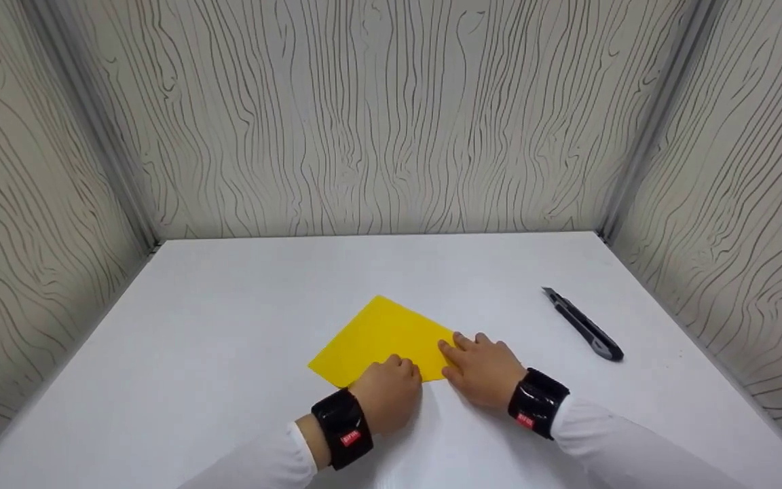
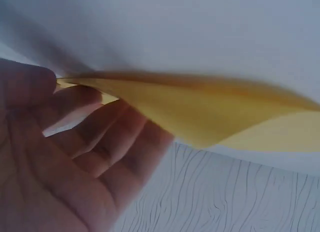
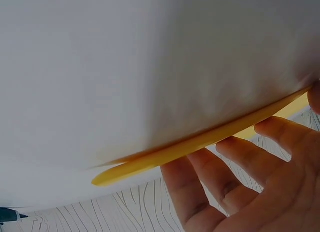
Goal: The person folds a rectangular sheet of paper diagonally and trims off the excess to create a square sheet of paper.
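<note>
A folded sheet of yellow paper [image 1: 370, 333] lies on the white table with one corner pointing away from me. My left hand [image 1: 387, 394] is at its near edge, fingers curled. In the left wrist view, the thumb and index finger of that hand [image 2: 65, 157] pinch the edge, and the paper [image 2: 175, 102] bulges up beyond them. My right hand [image 1: 486, 370] rests on the right end of the paper. Seen from the right wrist, the fingers of this hand [image 3: 240, 177] are spread and fairly straight, their tips on the folded paper [image 3: 200, 142].
A grey and black utility knife [image 1: 584, 324] lies on the white table [image 1: 228, 305] to the right, its tip pointing away and left. Wood-grain patterned panels [image 1: 391, 122] enclose the table at the back and both sides.
</note>
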A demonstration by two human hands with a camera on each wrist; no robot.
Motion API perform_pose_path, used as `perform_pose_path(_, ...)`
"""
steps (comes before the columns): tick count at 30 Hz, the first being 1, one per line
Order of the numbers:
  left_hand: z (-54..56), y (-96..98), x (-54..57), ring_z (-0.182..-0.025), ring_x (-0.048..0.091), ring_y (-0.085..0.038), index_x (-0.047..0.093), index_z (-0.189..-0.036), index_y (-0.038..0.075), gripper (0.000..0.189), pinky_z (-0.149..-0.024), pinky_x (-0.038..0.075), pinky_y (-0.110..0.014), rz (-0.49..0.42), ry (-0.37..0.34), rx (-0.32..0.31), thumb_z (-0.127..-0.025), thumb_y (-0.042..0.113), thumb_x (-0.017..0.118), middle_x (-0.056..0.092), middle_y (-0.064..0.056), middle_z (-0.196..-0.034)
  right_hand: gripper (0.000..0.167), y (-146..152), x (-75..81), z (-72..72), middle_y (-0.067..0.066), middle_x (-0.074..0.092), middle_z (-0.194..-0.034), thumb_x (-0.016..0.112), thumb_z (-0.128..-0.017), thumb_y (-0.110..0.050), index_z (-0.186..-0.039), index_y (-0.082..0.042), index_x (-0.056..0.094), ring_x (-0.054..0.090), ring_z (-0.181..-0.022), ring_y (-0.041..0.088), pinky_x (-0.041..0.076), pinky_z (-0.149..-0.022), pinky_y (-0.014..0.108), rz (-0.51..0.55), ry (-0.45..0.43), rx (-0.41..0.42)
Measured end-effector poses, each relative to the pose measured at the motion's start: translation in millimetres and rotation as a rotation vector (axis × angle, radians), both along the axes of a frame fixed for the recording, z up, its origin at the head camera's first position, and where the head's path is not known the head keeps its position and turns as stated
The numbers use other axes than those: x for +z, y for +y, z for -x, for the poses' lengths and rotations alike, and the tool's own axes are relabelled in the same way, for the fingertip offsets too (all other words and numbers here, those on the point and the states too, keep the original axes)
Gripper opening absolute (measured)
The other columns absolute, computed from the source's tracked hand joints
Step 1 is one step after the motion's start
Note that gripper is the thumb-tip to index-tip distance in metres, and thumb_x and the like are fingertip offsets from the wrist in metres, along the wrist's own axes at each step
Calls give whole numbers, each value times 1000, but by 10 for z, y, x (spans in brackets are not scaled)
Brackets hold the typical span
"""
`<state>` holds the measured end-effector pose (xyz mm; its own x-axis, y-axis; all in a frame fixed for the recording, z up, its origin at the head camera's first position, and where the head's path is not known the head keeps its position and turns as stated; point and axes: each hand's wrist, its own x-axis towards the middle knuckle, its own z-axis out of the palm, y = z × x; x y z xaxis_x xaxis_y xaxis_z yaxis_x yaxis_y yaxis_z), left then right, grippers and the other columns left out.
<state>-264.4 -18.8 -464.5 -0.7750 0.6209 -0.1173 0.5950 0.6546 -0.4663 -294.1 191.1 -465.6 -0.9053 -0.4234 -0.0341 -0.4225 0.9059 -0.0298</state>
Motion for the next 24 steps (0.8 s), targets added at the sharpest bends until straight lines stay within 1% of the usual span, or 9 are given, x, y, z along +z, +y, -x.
perform_pose_path(4,-47,58,23,-134,67,-29,53,-162,24,61,-108,60,-42,-134,-166,113,-113,59,45,65,-9,-154,53,-5,0,7,19,60,-158,58,-112,-43,-157,-15,60,63,-128,47,56,-105,67,1,21,9)
perform_pose_path(6,-65,62,29,-139,65,-35,50,-164,30,63,-110,58,-49,-203,-233,158,-112,65,42,60,-10,-160,53,-2,-7,9,20,60,-158,58,-111,-43,-156,-14,60,64,-127,47,56,-105,67,-4,25,10)
perform_pose_path(9,-90,59,21,-142,63,-41,51,-163,34,65,-108,58,-56,-278,-280,204,-109,70,42,58,-10,-163,54,9,-25,10,19,59,-159,59,-111,-43,-157,-15,59,63,-129,47,55,-105,67,-3,12,1)
perform_pose_path(10,-96,57,20,-142,62,-42,52,-162,34,66,-108,59,-57,-295,-286,208,-108,71,42,58,-10,-163,54,15,-29,9,19,59,-159,59,-111,-43,-157,-15,59,62,-129,47,55,-105,67,-1,9,0)
perform_pose_path(12,-98,49,24,-140,64,-42,55,-160,32,67,-107,59,-56,-314,-282,197,-108,72,41,59,-10,-161,54,25,-31,12,19,59,-159,59,-111,-43,-157,-16,59,62,-127,47,56,-104,67,7,5,0)
perform_pose_path(16,-58,11,52,-130,70,-37,62,-154,26,68,-107,60,-50,-318,-252,118,-109,72,38,66,-11,-152,55,38,-17,20,21,59,-159,58,-111,-44,-158,-14,58,63,-126,46,56,-105,66,10,8,19)
perform_pose_path(19,-16,-20,68,-126,71,-36,65,-152,27,67,-108,60,-48,-311,-246,71,-110,72,38,69,-10,-148,57,45,6,13,21,58,-160,57,-111,-45,-158,-13,57,62,-130,47,54,-109,65,5,-8,36)
perform_pose_path(22,10,-34,77,-131,70,-37,64,-153,29,68,-110,59,-50,-307,-265,64,-109,73,38,68,-9,-150,59,48,33,-14,21,55,-163,57,-111,-47,-159,-14,56,59,-138,49,49,-115,67,14,-76,37)
perform_pose_path(24,15,-38,74,-133,68,-38,63,-154,30,69,-111,58,-52,-315,-280,74,-108,75,39,67,-9,-152,59,41,46,-38,21,52,-165,55,-111,-49,-160,-16,55,54,-144,51,45,-118,69,12,-127,32)
